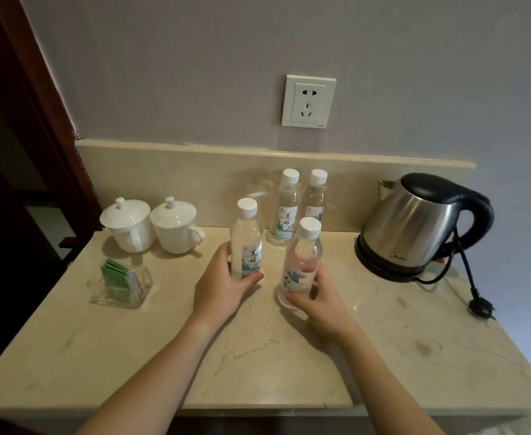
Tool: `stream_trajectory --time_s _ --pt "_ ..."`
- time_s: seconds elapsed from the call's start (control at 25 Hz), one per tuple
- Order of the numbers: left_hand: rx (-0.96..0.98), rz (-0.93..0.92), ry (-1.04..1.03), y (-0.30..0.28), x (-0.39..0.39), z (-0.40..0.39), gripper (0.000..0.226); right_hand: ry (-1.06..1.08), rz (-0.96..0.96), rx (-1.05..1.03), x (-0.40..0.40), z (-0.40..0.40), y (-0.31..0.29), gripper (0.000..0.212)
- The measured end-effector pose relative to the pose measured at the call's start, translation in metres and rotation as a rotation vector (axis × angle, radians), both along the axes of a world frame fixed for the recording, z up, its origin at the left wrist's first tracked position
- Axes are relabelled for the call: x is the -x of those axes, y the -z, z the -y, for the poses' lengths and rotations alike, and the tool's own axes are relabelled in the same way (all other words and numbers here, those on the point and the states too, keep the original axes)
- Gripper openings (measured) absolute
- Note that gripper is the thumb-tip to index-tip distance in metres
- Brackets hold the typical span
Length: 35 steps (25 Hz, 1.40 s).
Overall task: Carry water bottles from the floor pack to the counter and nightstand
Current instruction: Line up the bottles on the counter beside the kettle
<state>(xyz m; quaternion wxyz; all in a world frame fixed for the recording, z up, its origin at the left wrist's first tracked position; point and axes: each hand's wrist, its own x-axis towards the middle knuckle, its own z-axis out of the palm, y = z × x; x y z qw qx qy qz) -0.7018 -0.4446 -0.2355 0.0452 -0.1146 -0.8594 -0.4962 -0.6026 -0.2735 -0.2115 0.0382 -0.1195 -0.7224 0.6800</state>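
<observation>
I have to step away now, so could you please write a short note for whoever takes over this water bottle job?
Left hand: gripping the left bottle, upright.
Right hand: gripping the right bottle, tilted.
Two more bottles stand upright by the backsplash, between the lidded cups and the kettle.
Done: two bottles on the counter; two more brought there.
Left: release these two. The nightstand and floor pack are out of view, so that part is unconfirmed.

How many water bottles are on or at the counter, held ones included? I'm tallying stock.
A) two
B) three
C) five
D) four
D: two bottles stand at the backsplash, and the left hand and right hand each grip one more.
</observation>
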Motion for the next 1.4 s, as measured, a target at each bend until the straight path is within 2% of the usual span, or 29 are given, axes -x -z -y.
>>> stream_trajectory --time_s 0.08,0.16,0.32,0.48,0.56,0.76,1.0,1.24,1.4 --pt "-0.017 -0.008 -0.004 0.000 0.008 -0.003 0.060 0.120 -0.011 -0.137 0.005 0.007 0.009 0.077" --pt "-0.023 -0.004 0.007 0.000 0.017 -0.006 0.060 0.189 -0.029 -0.313 0.009 0.006 0.010 0.077" --pt "0.001 -0.012 -0.007 -0.001 0.033 -0.012 0.060 0.132 0.010 -0.316 0.014 -0.025 0.007 0.068" --pt "0.062 -0.017 -0.001 0.000 0.051 -0.021 0.060 0.212 0.024 -0.253 0.027 -0.070 0.009 0.057" --pt "0.084 -0.021 -0.007 0.002 0.060 -0.025 0.061 0.259 0.018 -0.323 0.039 -0.090 0.009 0.054" --pt "0.120 -0.068 0.007 0.001 0.076 -0.037 0.061 0.336 0.042 -0.414 0.072 -0.101 0.018 0.077" --pt "0.141 -0.140 0.034 0.008 0.086 -0.043 0.072 0.370 -0.002 -0.497 0.098 -0.099 0.020 0.068" --pt "0.222 -0.123 0.028 0.015 0.100 -0.048 0.091 0.370 -0.002 -0.519 0.106 -0.102 0.024 0.066" --pt "0.267 -0.121 -0.021 0.017 0.098 -0.052 0.083 0.368 0.024 -0.546 0.108 -0.100 0.024 0.070"
